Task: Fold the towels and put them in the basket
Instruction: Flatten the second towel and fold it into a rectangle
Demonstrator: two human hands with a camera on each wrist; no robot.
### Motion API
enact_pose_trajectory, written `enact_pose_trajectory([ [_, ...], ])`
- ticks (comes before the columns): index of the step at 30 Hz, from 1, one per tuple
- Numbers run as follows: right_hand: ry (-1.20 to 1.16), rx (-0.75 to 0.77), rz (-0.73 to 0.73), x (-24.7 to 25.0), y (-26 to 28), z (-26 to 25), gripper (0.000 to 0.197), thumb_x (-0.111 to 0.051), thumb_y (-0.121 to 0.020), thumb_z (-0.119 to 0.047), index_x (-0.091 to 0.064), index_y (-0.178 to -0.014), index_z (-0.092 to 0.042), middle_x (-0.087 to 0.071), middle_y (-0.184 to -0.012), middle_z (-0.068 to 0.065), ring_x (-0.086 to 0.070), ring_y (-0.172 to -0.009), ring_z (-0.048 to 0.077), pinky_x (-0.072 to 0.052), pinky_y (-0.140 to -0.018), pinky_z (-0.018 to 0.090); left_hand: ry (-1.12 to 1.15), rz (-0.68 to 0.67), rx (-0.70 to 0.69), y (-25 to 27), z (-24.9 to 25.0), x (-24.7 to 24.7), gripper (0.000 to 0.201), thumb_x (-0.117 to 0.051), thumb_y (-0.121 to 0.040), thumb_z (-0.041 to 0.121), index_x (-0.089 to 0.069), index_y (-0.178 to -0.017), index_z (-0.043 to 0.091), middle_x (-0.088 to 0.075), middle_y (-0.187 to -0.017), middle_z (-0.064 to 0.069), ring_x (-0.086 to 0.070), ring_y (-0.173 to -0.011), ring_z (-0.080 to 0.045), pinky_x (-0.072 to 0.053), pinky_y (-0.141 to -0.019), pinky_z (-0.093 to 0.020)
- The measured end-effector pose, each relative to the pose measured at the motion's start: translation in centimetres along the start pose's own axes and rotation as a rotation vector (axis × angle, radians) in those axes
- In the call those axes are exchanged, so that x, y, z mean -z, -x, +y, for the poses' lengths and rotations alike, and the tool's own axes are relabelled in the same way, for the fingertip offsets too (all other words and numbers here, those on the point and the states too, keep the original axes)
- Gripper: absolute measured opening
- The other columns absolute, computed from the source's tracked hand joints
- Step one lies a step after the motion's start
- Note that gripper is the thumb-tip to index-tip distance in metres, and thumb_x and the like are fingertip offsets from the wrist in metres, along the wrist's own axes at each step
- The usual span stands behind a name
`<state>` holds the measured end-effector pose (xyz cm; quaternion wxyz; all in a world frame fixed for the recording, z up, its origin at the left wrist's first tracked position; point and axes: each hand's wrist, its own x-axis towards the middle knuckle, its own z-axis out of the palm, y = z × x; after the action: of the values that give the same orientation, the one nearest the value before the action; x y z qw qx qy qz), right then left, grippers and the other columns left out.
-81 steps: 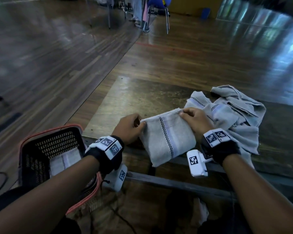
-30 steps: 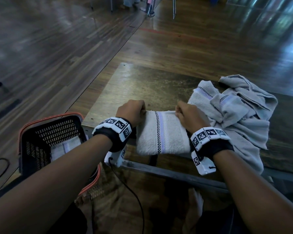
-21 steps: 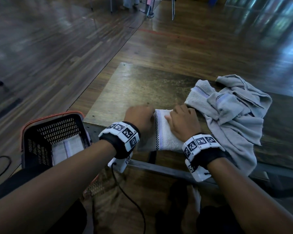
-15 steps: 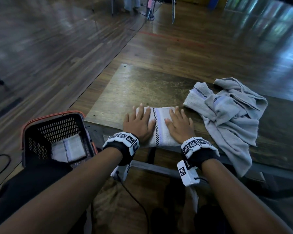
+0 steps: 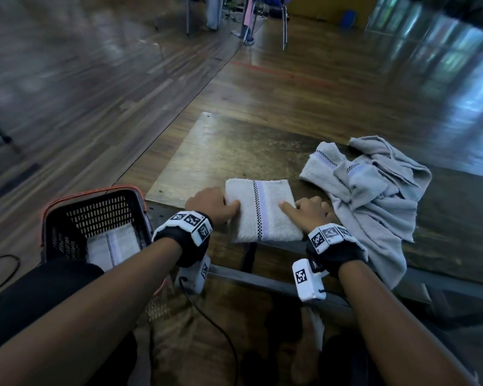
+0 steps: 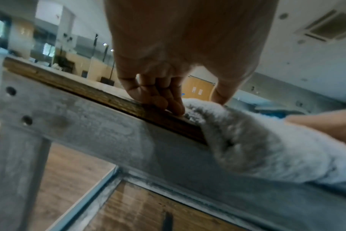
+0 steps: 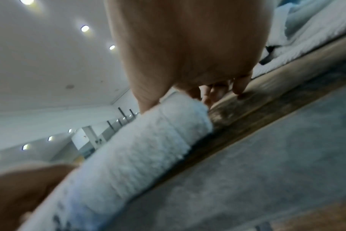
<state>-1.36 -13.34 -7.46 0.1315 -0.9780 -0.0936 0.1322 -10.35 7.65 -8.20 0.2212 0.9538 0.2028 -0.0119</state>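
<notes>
Left to right: a black basket point(image 5: 67, 218) with an orange rim, holding one folded towel point(image 5: 113, 247), stands on the floor beside the worktop point(image 5: 221, 151). At the worktop's near edge, the left hand point(image 5: 209, 204) and right hand point(image 5: 307, 210) each close their grip on a side of the folded striped towel point(image 5: 262, 211), thumbs on top, fingers curled at its edges. Just right lies a heap of unfolded towels point(image 5: 374, 190).

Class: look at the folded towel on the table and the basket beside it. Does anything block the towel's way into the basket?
Nothing visible does. The folded towel lies at the table edge between both hands; the basket stands open at the left, holding one towel.
</notes>
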Motion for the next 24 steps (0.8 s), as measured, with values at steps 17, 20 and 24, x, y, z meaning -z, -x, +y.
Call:
enact_pose_trajectory([
  [17, -0.826, -0.01, -0.043, -2.0, 8.5, 2.4, 0.051, -0.07, -0.08, -0.019, -0.049, -0.126, -0.011, -0.061, -0.107, 0.008, -0.06, -0.095, 0.02, -0.048, -0.083, 0.032, 1.076, -0.081, 0.365, 9.5, -0.2, -3.0, 0.041, -0.062, -0.085, 0.009, -0.047, -0.123, 0.001, -0.057, -0.111, -0.016, -0.054, -0.099, -0.026, -0.048, -0.088, -0.039],
  [20, -0.937, -0.083, -0.227, -4.6, 12.2, 4.3, 0.048, -0.067, -0.081, -0.007, -0.05, -0.126, -0.001, -0.064, -0.102, 0.007, -0.061, -0.089, 0.017, -0.049, -0.073, 0.03, 1.064, -0.214, 0.364, 13.8, -1.8, -5.3, 0.015, -0.056, -0.088, 0.008, -0.06, -0.102, 0.003, -0.057, -0.081, -0.015, -0.049, -0.067, -0.023, -0.039, -0.061, -0.03],
  [24, -1.036, -0.21, -0.508, -8.6, 17.6, 6.5, 0.034, -0.056, -0.086, 0.001, -0.056, -0.12, 0.001, -0.065, -0.103, 0.012, -0.059, -0.098, 0.025, -0.048, -0.086, 0.039, 1.091, -0.338, 0.353, 19.5, -4.0, -8.5, 0.013, -0.051, -0.089, 0.001, -0.058, -0.089, 0.012, -0.055, -0.084, -0.008, -0.05, -0.078, -0.021, -0.038, -0.065, -0.028],
])
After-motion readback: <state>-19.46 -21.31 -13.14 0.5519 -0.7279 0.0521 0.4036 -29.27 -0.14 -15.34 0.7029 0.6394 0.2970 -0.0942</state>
